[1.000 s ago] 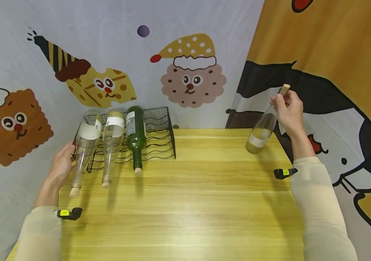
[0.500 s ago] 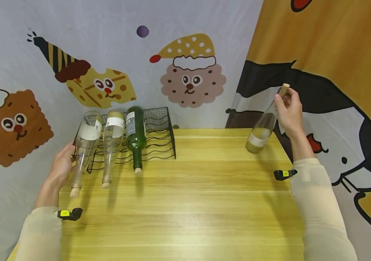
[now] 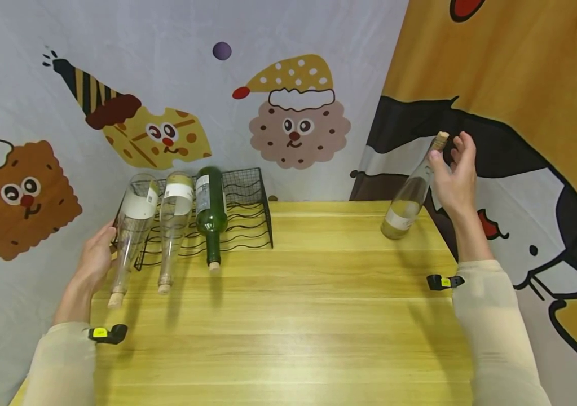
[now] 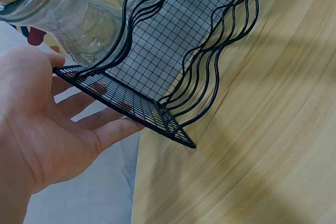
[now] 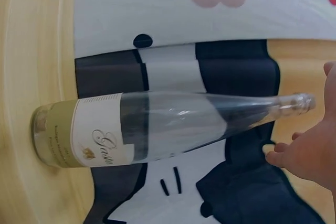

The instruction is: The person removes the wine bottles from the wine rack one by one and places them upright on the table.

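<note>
My left hand [image 3: 96, 256] holds the left end of a black wire wine rack [image 3: 242, 183]. In the left wrist view its fingers lie along the outside of the mesh end panel [image 4: 123, 103], the thumb by the upper corner. At the right, a corked clear wine bottle [image 3: 404, 206] with a pale label stands on the table, by its back edge. My right hand [image 3: 456, 180] is just right of the bottle's neck, fingers spread and holding nothing. The right wrist view shows a gap between this hand and the glass.
Two clear corked bottles, one at the left end [image 3: 138, 206] and one beside it [image 3: 179, 192], lie in the rack with a green bottle [image 3: 212, 214], necks toward me. A cartoon-printed cloth [image 3: 166, 45] hangs behind the wooden table [image 3: 288, 316].
My right hand has let go of the clear bottle's neck, its fingers opening and drawing back to the right. The bottle stays in place. My left hand and the rack have not moved.
</note>
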The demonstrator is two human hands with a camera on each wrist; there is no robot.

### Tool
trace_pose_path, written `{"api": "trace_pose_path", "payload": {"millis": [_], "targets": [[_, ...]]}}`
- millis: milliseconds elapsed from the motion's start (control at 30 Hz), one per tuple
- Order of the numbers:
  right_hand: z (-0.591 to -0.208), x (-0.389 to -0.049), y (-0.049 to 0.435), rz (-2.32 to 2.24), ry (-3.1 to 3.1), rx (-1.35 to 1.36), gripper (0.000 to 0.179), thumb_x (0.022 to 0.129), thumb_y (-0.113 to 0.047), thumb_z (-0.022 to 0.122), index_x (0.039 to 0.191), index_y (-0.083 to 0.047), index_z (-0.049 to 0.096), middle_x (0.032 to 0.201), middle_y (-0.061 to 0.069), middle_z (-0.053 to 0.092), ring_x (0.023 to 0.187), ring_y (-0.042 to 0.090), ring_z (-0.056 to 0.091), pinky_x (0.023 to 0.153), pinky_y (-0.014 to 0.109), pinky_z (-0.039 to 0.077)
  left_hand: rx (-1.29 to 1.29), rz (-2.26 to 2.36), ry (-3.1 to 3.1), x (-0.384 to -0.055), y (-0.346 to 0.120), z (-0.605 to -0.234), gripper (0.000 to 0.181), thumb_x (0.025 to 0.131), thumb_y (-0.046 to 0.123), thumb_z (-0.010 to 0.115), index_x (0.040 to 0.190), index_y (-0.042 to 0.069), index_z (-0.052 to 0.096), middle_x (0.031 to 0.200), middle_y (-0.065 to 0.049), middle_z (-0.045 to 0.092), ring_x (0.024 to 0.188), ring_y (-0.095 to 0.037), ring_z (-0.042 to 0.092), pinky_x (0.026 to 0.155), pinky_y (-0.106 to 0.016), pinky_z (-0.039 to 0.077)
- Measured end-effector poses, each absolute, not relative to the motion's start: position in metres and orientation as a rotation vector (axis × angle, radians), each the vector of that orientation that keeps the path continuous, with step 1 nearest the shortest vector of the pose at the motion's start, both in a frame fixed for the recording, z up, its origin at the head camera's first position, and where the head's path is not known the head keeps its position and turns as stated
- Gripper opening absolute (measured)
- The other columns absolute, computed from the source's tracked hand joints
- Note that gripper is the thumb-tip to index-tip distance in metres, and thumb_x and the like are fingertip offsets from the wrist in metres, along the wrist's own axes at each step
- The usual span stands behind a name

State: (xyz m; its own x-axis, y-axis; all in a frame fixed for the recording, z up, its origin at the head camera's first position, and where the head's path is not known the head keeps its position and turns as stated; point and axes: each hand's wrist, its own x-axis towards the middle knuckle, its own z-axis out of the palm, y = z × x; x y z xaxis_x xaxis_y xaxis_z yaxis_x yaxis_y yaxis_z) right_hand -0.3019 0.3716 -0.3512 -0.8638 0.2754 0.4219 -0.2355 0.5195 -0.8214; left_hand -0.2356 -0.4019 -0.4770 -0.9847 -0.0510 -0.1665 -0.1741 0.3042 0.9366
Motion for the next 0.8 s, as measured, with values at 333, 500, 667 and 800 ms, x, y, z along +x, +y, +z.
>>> {"api": "trace_pose_path", "payload": {"millis": [333, 500, 667, 800], "targets": [[-0.334, -0.276, 0.344, 1.233, -2.198, 0.1, 0.081, 0.111, -0.037, 0.058, 0.181, -0.022, 0.021, 0.19, 0.0, 0.023, 0.178, 0.017, 0.02, 0.149, 0.031, 0.015, -0.205, 1.809, 2.434, -0.233, -0.4, -0.477, 0.066, 0.122, 0.058, 0.016, 0.182, 0.037, 0.0, 0.192, -0.001, -0.015, 0.172, -0.06, -0.001, 0.134, -0.087, 0.015], [-0.33, -0.263, 0.328, 1.195, -2.188, 0.209, 0.077, 0.112, -0.031, 0.06, 0.18, -0.018, 0.026, 0.188, 0.003, 0.028, 0.177, 0.016, 0.024, 0.148, 0.03, 0.018, -0.216, 1.805, 2.433, -0.234, -0.4, -0.475, 0.066, 0.122, 0.058, 0.016, 0.182, 0.036, -0.001, 0.192, -0.001, -0.015, 0.173, -0.057, -0.003, 0.135, -0.086, 0.015], [-0.333, -0.256, 0.306, 1.186, -2.211, 0.334, 0.076, 0.113, -0.023, 0.061, 0.18, -0.014, 0.028, 0.189, 0.005, 0.028, 0.178, 0.021, 0.022, 0.149, 0.038, 0.017, -0.224, 1.799, 2.431, -0.233, -0.401, -0.475, 0.068, 0.122, 0.059, 0.015, 0.182, 0.035, -0.003, 0.191, -0.002, -0.017, 0.173, -0.057, -0.004, 0.135, -0.086, 0.014], [-0.341, -0.256, 0.288, 1.171, -2.246, 0.443, 0.077, 0.112, -0.018, 0.063, 0.18, -0.013, 0.028, 0.189, 0.005, 0.028, 0.177, 0.026, 0.024, 0.149, 0.05, 0.02, -0.23, 1.792, 2.439, -0.232, -0.4, -0.475, 0.067, 0.122, 0.059, 0.015, 0.182, 0.035, -0.003, 0.191, -0.001, -0.017, 0.174, -0.054, -0.006, 0.135, -0.085, 0.015]]}}
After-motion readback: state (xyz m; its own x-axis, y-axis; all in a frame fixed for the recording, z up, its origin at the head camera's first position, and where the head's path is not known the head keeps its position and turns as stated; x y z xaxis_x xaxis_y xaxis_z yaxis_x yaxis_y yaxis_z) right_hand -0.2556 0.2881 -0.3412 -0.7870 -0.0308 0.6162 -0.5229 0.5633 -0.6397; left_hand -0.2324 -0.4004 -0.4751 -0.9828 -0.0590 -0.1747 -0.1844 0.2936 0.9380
